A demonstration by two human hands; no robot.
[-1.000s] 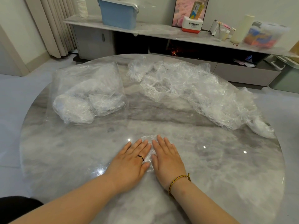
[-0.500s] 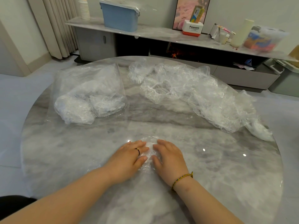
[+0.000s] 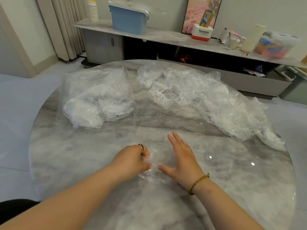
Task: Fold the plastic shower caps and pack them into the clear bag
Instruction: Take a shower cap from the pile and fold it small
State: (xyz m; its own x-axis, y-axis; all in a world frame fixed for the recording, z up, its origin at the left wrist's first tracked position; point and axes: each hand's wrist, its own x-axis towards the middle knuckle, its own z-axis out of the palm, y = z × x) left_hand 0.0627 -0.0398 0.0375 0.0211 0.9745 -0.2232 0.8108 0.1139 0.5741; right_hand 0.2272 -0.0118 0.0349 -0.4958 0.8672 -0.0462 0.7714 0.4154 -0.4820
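left hand (image 3: 132,161) grips folded cap (image 3: 155,168), long axis near-far; right hand (image 3: 181,161) open; round marble table (image 3: 232,183), shelf (image 3: 166,36) far

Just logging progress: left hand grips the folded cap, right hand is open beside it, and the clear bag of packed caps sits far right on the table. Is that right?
No. In the head view the clear bag lies far left on the table; the loose pile of caps is far right. The rest holds: left hand gripping the folded cap, right hand open.
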